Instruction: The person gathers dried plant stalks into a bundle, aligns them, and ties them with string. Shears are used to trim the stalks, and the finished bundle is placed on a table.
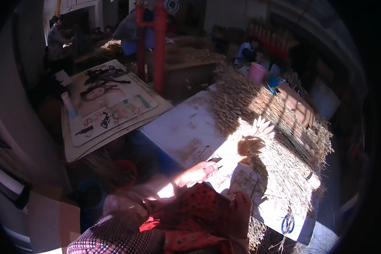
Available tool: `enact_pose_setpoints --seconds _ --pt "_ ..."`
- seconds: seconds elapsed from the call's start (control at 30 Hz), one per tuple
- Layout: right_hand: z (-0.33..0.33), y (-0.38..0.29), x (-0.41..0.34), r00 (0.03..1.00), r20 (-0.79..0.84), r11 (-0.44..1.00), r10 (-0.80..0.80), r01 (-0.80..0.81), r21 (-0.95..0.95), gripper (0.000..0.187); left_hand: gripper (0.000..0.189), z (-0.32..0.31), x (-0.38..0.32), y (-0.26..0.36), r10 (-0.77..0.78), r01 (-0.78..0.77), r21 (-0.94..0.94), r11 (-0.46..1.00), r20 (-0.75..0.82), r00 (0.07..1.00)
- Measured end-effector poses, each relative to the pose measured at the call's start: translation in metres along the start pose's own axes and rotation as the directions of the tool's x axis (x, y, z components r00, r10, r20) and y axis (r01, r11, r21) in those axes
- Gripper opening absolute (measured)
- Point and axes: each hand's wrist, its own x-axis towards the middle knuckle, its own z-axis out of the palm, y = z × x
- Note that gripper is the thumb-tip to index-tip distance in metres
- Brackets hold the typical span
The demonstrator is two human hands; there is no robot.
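Observation:
My left hand [198,173] reaches out over the white table in strong sunlight. It is shut on a bunch of dried grass stems with fluffy pale heads [262,127] and a few brown ones [250,145]. Glare washes out most of the stems, and a small dark piece beside my fingers cannot be made out. My right hand [241,201] is in shade at the table's near edge, close to my red dotted apron [197,209]. Its fingers are curled, and whether they hold anything is unclear. Ahead lies a large heap of dried grass [235,98].
Scissors with blue handles [287,224] lie at the table's near right corner. A cardboard piece [297,103] and a pink bucket [257,72] stand beyond the heap. Left are a cluttered board [114,104] and a red pipe [158,47]. Several people work behind.

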Motion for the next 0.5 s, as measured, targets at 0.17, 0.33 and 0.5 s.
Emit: enact_pose_setpoints --seconds 0.17,0.33,0.5 --pt "-0.083 0.016 -0.047 0.967 -0.161 0.943 0.199 -0.145 0.299 0.014 0.037 -0.014 0.002 -0.002 0.033 -0.035 -0.023 0.999 -0.072 0.997" --pt "-0.144 0.049 -0.145 0.767 -0.415 0.871 0.489 -0.402 0.284 0.025 0.030 -0.011 -0.004 -0.002 -0.064 0.061 -0.043 0.997 -0.069 0.996" --pt "-0.179 0.089 -0.251 0.452 -0.625 0.762 0.637 -0.490 0.422 0.023 0.024 -0.001 0.010 -0.002 -0.225 0.218 -0.058 0.974 -0.189 0.956"
